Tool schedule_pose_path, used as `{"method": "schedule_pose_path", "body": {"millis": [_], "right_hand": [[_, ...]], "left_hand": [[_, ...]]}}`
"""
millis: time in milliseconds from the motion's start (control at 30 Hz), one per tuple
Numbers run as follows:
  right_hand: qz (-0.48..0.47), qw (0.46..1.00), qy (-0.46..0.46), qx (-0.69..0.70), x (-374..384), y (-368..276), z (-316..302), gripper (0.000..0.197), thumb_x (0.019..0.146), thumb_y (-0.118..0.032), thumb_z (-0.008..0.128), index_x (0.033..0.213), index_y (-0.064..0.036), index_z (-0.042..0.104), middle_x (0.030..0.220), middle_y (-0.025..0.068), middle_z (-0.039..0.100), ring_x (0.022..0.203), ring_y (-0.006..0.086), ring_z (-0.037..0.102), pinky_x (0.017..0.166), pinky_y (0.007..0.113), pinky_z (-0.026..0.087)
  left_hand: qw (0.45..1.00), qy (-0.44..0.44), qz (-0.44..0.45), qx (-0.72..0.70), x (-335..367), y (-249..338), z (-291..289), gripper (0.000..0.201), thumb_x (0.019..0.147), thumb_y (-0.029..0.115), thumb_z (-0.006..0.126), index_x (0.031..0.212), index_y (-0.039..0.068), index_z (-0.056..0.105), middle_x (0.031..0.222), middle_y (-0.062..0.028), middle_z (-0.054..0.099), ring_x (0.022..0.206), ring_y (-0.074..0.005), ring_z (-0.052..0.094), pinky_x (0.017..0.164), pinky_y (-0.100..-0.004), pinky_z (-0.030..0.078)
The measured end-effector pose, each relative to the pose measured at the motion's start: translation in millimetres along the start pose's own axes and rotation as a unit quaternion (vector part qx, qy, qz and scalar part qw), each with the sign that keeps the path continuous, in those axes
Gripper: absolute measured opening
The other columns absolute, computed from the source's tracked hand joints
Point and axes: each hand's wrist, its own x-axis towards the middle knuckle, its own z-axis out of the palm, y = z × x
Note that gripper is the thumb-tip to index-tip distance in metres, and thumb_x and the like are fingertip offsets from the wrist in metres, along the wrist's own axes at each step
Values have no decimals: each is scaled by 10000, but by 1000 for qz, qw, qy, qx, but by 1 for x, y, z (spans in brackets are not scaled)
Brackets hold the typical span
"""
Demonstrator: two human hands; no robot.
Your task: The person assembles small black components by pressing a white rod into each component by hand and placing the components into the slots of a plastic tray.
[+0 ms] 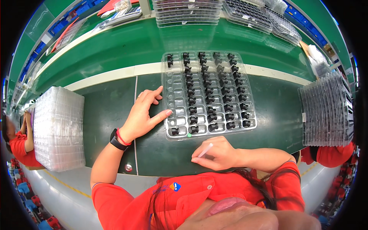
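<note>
A clear plastic tray (167,97) with rows of pockets lies on the dark green table. Small black parts (209,91) fill most of its pockets; the leftmost column holds a few only, at its far and near ends. My left hand (143,111) rests at the tray's left side, thumb and fingers spread, the thumb over the rim and nothing held. Close to the tray's near edge, my right hand (216,153) is closed around a thin white stick (206,150), perhaps a pen. Its far end is hidden in the fingers.
A tall stack of clear trays (59,128) stands at the left, another tray stack (326,109) at the right. More stacked trays (188,13) sit on the far green shelf. A co-worker in red (23,142) is at the far left; another red sleeve (333,155) shows right.
</note>
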Motion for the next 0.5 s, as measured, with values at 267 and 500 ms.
{"method": "schedule_pose_path", "body": {"millis": [267,500], "right_hand": [[-2,1000,5,5,0,0,2,123,798,-103,729,786,-73,610,669,19,626,498,154,568,451,280,436],[5,1000,-1,1,-1,0,1,126,800,-105,728,789,-70,607,680,20,631,503,153,570,455,281,439]], "left_hand": [[1000,-1,-1,-8,-1,0,1,669,795,268,751,1335,9,455,1003,-108,552,885,-218,535,829,-338,451],[1000,0,1,3,0,-1,0,668,794,259,750,1336,6,452,1008,-109,551,883,-218,535,826,-338,452]]}}
